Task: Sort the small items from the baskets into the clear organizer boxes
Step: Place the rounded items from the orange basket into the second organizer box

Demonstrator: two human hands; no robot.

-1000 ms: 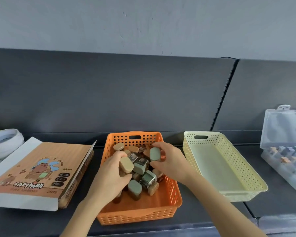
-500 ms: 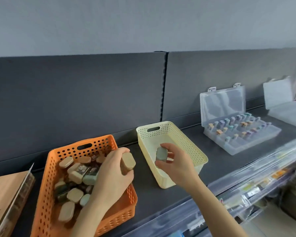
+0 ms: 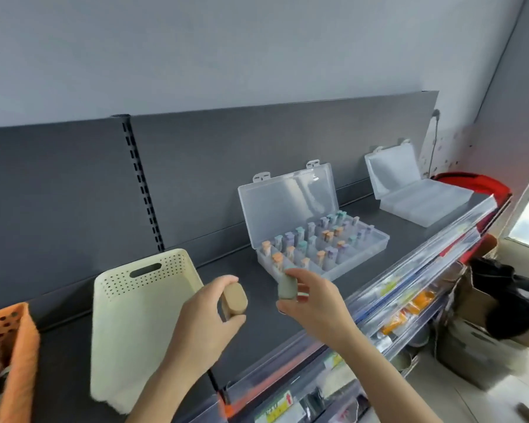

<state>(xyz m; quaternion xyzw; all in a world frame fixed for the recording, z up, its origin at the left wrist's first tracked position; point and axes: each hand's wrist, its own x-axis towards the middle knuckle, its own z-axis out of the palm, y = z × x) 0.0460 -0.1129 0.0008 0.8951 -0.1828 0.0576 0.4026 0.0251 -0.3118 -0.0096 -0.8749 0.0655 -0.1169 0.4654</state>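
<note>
Now that both hands have left the orange basket (image 3: 9,340), the left hand (image 3: 202,319) grips a tan item (image 3: 235,299) and the right hand (image 3: 313,303) a grey-green one (image 3: 287,288), just near the filling organizer (image 3: 361,250); sorting comes next.

orange basket (image 3: 11,340), round holes | cream basket (image 3: 141,315), dotted holes at rim | tan-capped item (image 3: 235,298) in left hand (image 3: 202,319) | grey-green item (image 3: 287,287) in right hand (image 3: 313,303) | clear box (image 3: 315,227), orange, teal, purple caps | second clear box (image 3: 416,190) | shelf (image 3: 257,325) dark grey | wall (image 3: 226,50) pale grey
</note>
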